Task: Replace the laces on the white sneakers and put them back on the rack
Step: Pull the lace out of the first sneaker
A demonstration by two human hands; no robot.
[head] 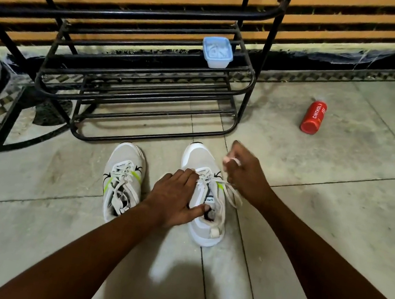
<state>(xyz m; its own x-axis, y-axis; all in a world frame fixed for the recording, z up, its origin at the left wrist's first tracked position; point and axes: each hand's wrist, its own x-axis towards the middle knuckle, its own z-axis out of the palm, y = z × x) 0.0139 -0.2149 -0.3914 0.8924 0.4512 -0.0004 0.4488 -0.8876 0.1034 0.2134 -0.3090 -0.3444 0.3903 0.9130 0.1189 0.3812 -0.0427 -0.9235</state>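
Low in the frame, two bare forearms reaching up from the bottom corners toward the centre. At centre, left hand [175,197] laid flat on the right sneaker [205,197], fingers straight across the tongue, thumb at the collar opening, pressing it to the tiled floor [335,222]. Just right of it, right hand [244,174] raised above the shoe's side, blurred, fingers pinching a white lace [232,193] that trails back to the eyelets. Long axis of this sneaker near vertical in the frame, toe toward the top, heel toward the bottom. Beside it on the left, not touching, the left sneaker [123,179], loosely laced, same heel-down, toe-up lie, tilted slightly to the right.

Further up, black metal shoe rack [250,80] filling the upper left. On a middle shelf, a pale blue lidded box [217,52]; something whitish inside, impossible to tell what. At middle right of the frame, a red can [313,117] lying on the tiles, well apart from the shoes.
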